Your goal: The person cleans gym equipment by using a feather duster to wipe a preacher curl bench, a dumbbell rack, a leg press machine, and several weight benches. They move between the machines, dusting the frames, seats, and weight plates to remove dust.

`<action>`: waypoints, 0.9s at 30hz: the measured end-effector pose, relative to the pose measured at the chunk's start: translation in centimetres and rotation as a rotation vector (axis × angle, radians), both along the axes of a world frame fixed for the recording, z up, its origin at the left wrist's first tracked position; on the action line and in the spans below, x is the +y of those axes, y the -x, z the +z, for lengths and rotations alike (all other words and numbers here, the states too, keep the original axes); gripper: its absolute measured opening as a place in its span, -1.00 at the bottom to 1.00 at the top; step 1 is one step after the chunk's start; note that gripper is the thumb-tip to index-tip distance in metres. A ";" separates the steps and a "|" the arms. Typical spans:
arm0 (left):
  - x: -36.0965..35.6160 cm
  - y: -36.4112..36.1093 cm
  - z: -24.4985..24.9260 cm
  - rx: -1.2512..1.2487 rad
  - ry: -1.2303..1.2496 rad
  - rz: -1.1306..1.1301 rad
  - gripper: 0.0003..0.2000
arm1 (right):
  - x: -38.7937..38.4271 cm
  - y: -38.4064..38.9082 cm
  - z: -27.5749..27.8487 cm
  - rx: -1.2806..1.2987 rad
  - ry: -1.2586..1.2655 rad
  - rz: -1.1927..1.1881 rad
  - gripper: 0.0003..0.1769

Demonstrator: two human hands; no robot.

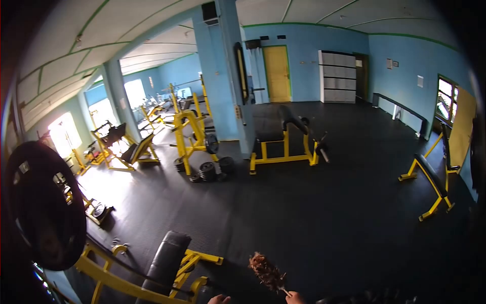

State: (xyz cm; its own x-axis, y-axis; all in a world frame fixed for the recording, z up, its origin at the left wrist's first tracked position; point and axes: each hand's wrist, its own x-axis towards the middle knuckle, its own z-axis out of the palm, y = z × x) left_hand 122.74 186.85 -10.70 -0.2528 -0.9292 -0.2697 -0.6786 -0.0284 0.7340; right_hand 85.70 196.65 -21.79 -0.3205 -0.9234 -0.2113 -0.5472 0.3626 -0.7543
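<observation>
At the bottom edge, my right hand [295, 298] is closed around the thin handle of a feather duster [267, 272]. Its brown feathers point up and to the left, above the black floor. My left hand [219, 299] shows only in part at the lower edge, left of the duster; the frame cuts off most of its fingers, so its grip cannot be told. Nearest to it stands a yellow-framed bench with a black padded seat [167, 258].
A large black weight plate [46, 205] looms close on the left. Ahead are a padded yellow bench [283, 158] beside a blue pillar [235, 76], a yellow machine [188, 137] with stacked plates [207, 171], and another bench [430, 177] at right. Black matting [314, 218] covers the floor.
</observation>
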 end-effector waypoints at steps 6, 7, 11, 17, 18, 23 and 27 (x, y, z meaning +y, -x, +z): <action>-11.5 9.4 7.5 0.042 -0.143 -0.201 -0.69 | -4.2 3.2 -1.0 -0.008 0.177 -0.339 -0.48; -14.6 13.0 10.5 0.127 -0.310 -0.249 -0.72 | -7.6 4.1 -1.3 0.077 0.408 -0.337 -0.42; -26.6 20.8 -9.1 -0.453 0.203 -0.970 -0.78 | -22.8 3.4 5.1 -0.165 0.257 -0.343 -0.55; -42.4 33.9 2.0 -0.267 -0.340 -1.009 -0.58 | -44.9 6.7 11.3 -0.223 0.390 -0.294 -0.77; -44.4 34.5 1.0 -0.261 -0.338 -1.000 -0.58 | -47.7 7.4 12.4 -0.187 0.380 -0.259 -0.76; -56.1 38.5 0.8 -0.479 -0.353 -0.985 -0.57 | -59.7 10.8 13.6 -0.067 0.380 -0.126 -0.76; -64.4 42.1 -1.6 -0.667 -0.376 -0.965 -0.56 | -68.9 13.6 14.7 -0.151 0.043 -0.019 -0.72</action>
